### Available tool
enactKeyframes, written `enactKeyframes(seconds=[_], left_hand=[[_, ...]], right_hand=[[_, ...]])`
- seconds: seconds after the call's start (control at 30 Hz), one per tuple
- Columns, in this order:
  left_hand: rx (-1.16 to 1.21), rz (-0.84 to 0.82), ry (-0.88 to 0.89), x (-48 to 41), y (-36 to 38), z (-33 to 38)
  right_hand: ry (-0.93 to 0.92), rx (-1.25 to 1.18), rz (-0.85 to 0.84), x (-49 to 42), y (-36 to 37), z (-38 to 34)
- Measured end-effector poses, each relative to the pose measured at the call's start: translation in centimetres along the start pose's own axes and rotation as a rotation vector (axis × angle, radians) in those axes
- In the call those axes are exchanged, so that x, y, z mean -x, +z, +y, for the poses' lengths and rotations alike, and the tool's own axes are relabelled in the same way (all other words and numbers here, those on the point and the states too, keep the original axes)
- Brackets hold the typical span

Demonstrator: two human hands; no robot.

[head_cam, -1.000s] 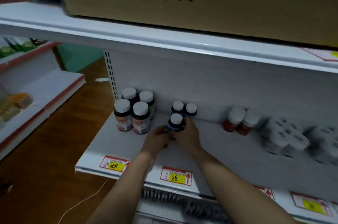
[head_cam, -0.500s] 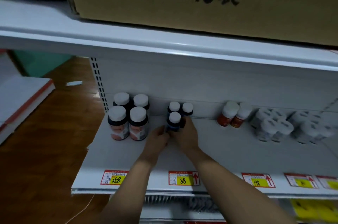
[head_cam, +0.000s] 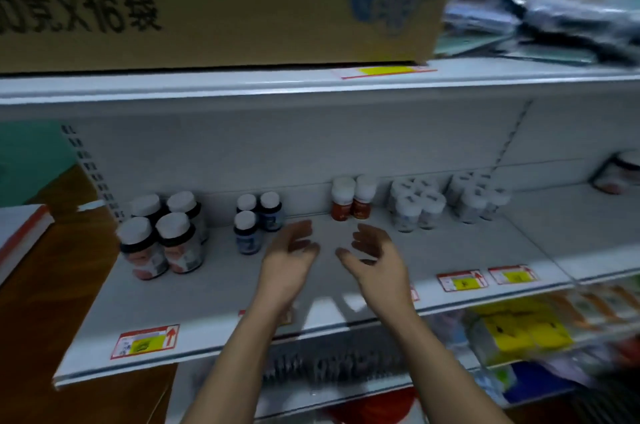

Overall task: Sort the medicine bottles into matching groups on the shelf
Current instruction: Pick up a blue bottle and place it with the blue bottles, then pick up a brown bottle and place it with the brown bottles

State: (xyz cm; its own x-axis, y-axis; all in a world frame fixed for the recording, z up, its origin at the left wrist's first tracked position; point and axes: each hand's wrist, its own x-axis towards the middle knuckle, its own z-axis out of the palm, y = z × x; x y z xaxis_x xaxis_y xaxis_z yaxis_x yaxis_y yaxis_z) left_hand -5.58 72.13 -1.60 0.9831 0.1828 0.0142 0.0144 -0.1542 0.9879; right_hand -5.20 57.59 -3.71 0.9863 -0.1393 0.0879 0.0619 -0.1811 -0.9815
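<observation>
Now empty, left hand [head_cam: 291,252], right hand [head_cam: 375,255], released from blue bottle [head_cam: 247,233]

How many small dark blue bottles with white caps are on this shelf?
3, standing close together: back left blue bottle, back right blue bottle, and front blue bottle before the back left one. Others could hide behind them, though none shows.

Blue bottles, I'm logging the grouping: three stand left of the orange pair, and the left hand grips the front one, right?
No. In the head view the left hand is open beside the front blue bottle, gripping nothing; three stand left of the orange pair.
</observation>
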Motion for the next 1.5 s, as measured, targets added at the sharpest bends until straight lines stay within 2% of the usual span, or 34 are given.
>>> enactKeyframes(seconds=[0.2, 0.4, 0.63, 0.83, 1.0, 1.13, 1.3, 1.4, 1.5], left_hand=[[0.099, -0.282, 0.112, 6.4, 15.1, 4.5], [0.114, -0.546, 0.149, 13.9, 31.1, 5.8], [0.097, -0.679, 0.144, 17.8, 42.3, 6.6], [0.134, -0.682, 0.118, 16.0, 49.9, 6.6], [0.200, -0.637, 0.056, 10.5, 57.0, 6.0], [0.254, -0.549, -0.061, 5.7, 63.2, 5.6], [0.268, -0.533, -0.145, 1.2, 68.9, 6.2], [0.219, -0.469, -0.159, -1.3, 71.9, 6.7], [0.114, -0.418, -0.145, -4.4, 74.9, 6.2]], right_hand=[[-0.031, -0.149, 0.193, 4.4, -17.0, 0.6], [0.008, -0.108, 0.415, 9.7, -34.5, 3.6], [0.056, -0.053, 0.597, 12.0, -45.7, 5.5], [0.094, 0.021, 0.578, 7.7, -50.6, 7.8], [0.172, 0.061, 0.526, 0.3, -55.4, 10.3], [0.253, 0.078, 0.478, -6.1, -59.8, 12.4], [0.291, 0.021, 0.420, -12.8, -63.8, 14.9], [0.319, -0.009, 0.374, -17.0, -66.1, 16.3], [0.303, 0.071, 0.294, -22.2, -67.9, 17.7]])
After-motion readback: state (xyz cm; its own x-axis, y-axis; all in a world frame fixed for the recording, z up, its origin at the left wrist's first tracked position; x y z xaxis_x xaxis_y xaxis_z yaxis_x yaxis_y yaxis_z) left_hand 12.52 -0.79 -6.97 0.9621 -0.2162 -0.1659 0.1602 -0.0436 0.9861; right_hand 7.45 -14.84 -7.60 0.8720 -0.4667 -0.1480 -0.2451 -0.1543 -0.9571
